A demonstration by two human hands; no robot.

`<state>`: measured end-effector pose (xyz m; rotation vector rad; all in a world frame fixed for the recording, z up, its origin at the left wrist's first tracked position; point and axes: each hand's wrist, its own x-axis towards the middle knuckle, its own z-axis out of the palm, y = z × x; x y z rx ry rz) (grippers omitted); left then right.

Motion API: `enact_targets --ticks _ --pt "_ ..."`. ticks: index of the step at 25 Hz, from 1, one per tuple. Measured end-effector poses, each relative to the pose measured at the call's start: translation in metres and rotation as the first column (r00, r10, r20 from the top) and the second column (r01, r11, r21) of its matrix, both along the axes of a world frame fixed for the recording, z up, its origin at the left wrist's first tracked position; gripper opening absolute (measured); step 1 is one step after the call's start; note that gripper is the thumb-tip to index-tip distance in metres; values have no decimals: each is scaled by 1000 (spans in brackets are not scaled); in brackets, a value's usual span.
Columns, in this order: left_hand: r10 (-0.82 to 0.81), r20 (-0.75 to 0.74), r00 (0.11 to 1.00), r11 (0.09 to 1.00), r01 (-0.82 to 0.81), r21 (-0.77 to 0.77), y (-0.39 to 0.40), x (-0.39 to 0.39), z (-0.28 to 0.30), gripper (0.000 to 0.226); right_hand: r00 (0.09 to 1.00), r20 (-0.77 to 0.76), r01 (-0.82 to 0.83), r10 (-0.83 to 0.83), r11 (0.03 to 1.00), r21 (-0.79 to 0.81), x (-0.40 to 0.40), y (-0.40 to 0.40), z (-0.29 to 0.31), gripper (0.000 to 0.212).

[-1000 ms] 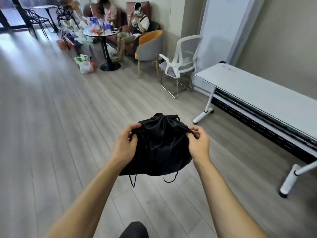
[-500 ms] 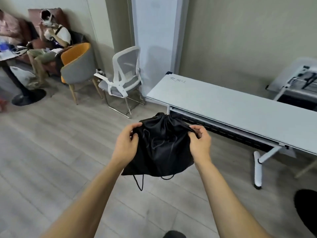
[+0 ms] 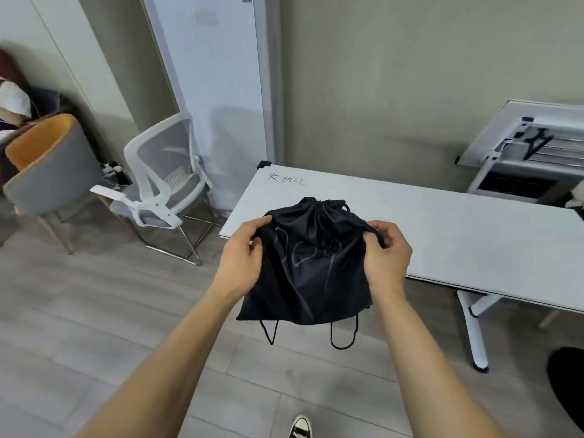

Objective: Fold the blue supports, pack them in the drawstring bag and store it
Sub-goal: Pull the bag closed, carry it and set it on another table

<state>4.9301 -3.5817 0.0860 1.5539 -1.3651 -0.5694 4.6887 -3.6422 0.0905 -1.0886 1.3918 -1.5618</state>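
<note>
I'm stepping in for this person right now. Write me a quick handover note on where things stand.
Left hand grips the bag by its left side.
Right hand pinches its right side near the cord.
The bag, mouth cinched, is held in the air at the near edge of the white table.
Done: no blue supports show; presumably packed.
Left: store the bag.

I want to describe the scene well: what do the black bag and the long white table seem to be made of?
Black bag: probably thin synthetic cloth such as nylon; it creases softly and has a faint sheen. White table: smooth matte top, perhaps laminate, bearing handwritten marks, on white legs, apparently painted metal.
</note>
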Motion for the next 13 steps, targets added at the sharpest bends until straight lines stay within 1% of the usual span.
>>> enact_targets --ticks 4,8,10,13 --pt "-5 17 1000 999 6 -44 -95 2 12 50 999 4 48 -48 999 -17 6 -79 7 19" --pt "-27 22 999 997 28 -66 -198 14 8 50 997 -49 66 -67 997 -26 11 -170 9 20" --pt "-59 20 998 997 60 -51 -252 22 2 50 993 -86 78 -78 997 -6 15 -218 3 20" --pt "-88 8 996 996 88 -11 -327 31 -14 48 985 -126 124 -114 990 70 21 -286 -15 20"
